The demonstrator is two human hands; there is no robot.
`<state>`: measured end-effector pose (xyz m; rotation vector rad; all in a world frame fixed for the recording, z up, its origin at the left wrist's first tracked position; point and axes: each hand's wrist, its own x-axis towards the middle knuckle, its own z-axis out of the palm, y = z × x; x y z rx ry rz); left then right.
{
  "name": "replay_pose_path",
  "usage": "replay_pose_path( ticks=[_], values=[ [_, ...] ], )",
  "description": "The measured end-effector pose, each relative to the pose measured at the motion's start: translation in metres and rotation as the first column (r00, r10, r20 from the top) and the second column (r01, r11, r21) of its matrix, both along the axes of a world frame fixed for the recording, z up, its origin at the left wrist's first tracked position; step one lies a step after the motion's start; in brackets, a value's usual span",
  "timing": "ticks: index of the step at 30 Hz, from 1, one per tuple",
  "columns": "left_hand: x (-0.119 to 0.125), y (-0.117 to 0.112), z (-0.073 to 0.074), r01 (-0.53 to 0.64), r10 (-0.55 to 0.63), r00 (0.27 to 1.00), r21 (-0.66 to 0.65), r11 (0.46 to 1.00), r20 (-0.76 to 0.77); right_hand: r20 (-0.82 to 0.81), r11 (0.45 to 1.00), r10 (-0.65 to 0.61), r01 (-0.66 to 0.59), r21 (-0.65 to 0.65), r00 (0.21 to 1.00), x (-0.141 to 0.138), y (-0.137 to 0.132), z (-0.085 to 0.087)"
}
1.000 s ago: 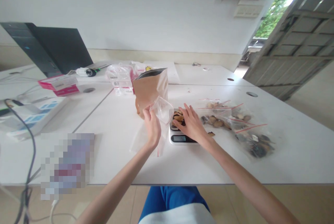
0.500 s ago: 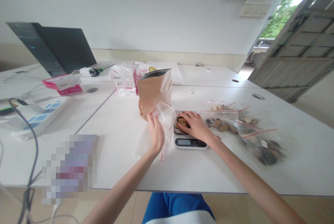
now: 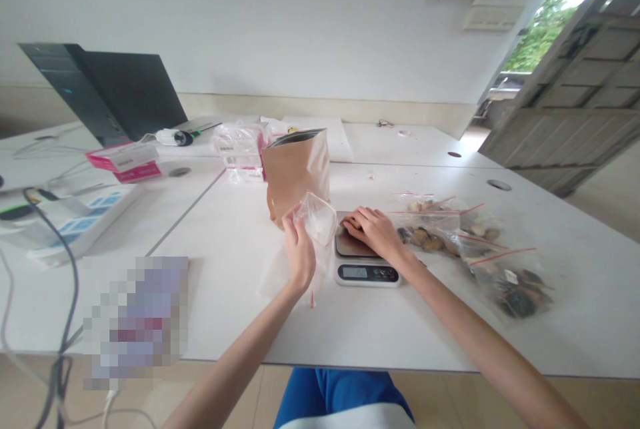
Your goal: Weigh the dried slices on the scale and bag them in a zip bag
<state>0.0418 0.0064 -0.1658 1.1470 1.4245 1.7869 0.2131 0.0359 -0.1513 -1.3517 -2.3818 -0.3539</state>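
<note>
On the white table (image 3: 225, 326), a digital scale (image 3: 367, 274) sits with its display panel toward six o'clock; the reading is too blurred to make out. Taking the scale as the middle of the dial, the right hand (image 3: 374, 229) reaches in over the plate, its fingers close together and curled around brown dried mushroom slices (image 3: 352, 223) at the plate's eleven o'clock edge. The fingertips themselves are hidden.

At nine o'clock, the left hand (image 3: 300, 252) pinches the rim of a clear plastic bag (image 3: 321, 219) between thumb and fingers. The bag's mouth gapes just beside the scale, toward the right hand. Beneath the left wrist more clear plastic (image 3: 273, 276) lies on the table; whether it is the same bag cannot be told.

Behind the bag, at ten to eleven o'clock, a brown kraft pouch (image 3: 295, 169) stands upright with its top open. At three o'clock, zip bags of dried mushrooms (image 3: 425, 239) lie overlapping, and one with darker pieces (image 3: 523, 296) rests nearer four.

Well apart, plastic-wrapped pink-and-white boxes (image 3: 240, 149) stand at ten, a black computer tower (image 3: 105, 92) farther out that way, and a white power strip (image 3: 90, 219) at nine.
</note>
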Motion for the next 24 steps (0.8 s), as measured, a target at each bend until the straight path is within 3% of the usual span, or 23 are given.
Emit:
replay_pose_path(
  ticks=[3, 10, 14, 17, 21, 24],
  values=[
    [0.001, -0.001, -0.001, 0.003, -0.003, 1.0, 0.01, 1.0, -0.003, -0.041, 1.0, -0.018, 0.017, -0.016, 0.999, 0.0, 0.002, 0.002],
    [0.004, -0.005, -0.001, 0.049, -0.048, 0.998, 0.018, 0.999, -0.028, -0.361, 0.997, -0.021, -0.006, -0.074, 0.932, -0.005, 0.011, 0.009],
    [0.004, -0.007, 0.002, 0.059, -0.06, 0.998, -0.007, 0.998, -0.022, -0.578, 0.999, -0.032, 0.02, -0.028, 0.816, -0.01, 0.015, 0.018],
    [0.004, -0.008, 0.003, 0.069, -0.069, 0.997, -0.016, 0.997, -0.031, -0.753, 1.0, -0.017, -0.002, -0.025, 0.658, -0.019, 0.015, 0.034],
    [0.004, -0.007, 0.0, 0.075, -0.075, 0.996, -0.003, 0.997, -0.042, -0.873, 0.959, -0.089, -0.194, -0.205, 0.48, -0.037, 0.011, 0.056],
    [0.005, -0.005, -0.003, 0.09, -0.09, 0.996, 0.029, 0.995, -0.01, -0.845, 0.87, -0.13, -0.349, -0.348, 0.518, -0.05, 0.006, 0.064]
  ],
)
